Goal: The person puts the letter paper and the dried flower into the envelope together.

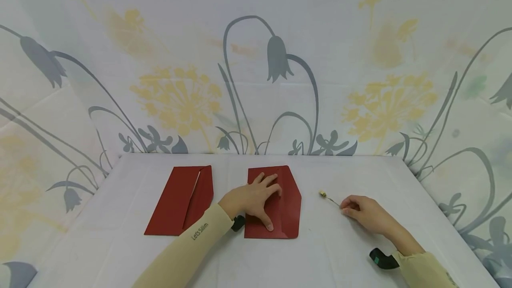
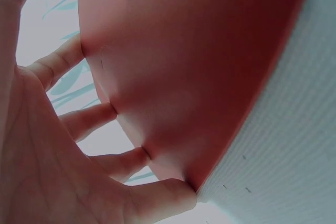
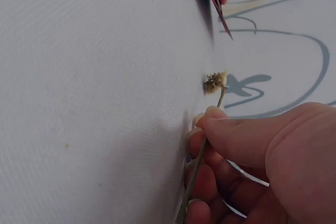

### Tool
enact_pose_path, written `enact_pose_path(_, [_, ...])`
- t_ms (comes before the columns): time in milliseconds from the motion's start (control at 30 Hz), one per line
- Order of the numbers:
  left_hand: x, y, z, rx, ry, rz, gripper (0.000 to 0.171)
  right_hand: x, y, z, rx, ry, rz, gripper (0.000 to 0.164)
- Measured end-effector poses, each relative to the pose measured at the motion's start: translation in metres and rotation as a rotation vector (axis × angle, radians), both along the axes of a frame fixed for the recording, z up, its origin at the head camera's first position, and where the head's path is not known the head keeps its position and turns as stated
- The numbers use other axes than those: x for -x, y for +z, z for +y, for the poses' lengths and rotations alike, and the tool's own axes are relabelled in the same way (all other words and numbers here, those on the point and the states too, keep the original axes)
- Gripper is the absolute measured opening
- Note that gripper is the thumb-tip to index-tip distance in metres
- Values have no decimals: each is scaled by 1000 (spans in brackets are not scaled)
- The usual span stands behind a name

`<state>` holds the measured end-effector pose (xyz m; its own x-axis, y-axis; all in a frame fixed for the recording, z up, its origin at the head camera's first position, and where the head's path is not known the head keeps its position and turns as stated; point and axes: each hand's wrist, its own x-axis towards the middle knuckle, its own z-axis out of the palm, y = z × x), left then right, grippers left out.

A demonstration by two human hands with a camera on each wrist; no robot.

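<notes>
A red envelope point(image 1: 291, 210) lies in the middle of the white table, its pointed flap spread out to the right. My left hand point(image 1: 253, 198) rests on it with fingers spread. In the left wrist view, the fingertips press on the red paper point(image 2: 184, 66). To the right, my right hand point(image 1: 370, 214) pinches the thin stem of a small yellowish dried flower point(image 1: 322, 194) between thumb and fingers. The flower head point(image 3: 214, 82) points toward the envelope, low over the cloth, while the stem's lower end runs down past the curled fingers in the right wrist view.
A second red envelope point(image 1: 170, 203) lies on the left, a pale edge showing along its opening. The left forearm passes close to its lower right corner. A white cloth point(image 1: 320, 261) covers the table, and a flower-patterned curtain point(image 1: 256, 101) hangs behind and along both sides.
</notes>
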<state>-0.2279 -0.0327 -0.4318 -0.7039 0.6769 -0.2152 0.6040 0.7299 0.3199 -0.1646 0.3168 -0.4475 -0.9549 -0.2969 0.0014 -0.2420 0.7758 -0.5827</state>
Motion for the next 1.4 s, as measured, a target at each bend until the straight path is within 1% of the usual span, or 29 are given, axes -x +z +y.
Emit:
enact_pose_path(300, [2,-1,-2,-9,1,-14,78,-3,3,1,25,-41,-8,8])
enact_pose_path(500, [1,-1,-3,-5,-1,-20,78,-5,6,-2,66,-82,-20,10])
enact_pose_path(633, [1,-1,-2,-6,-2,-18,78,-5,8,-5,139,-116,-65,13])
enact_pose_path(733, [1,-2,-2,-5,-2,-15,78,-4,9,-10,202,-126,-95,15])
enact_pose_path(833, [2,-3,-1,-1,-1,-11,79,-5,8,-17,243,-129,-110,16])
enact_pose_path(1167, [1,-1,0,3,9,-9,79,-6,7,-38,311,-135,-118,17])
enact_pose_path(1300, [0,0,0,2,10,-11,79,-5,9,-46,342,-144,-114,19])
enact_pose_path(1400, [1,1,1,0,11,-10,78,-2,9,-53,387,-151,-120,21])
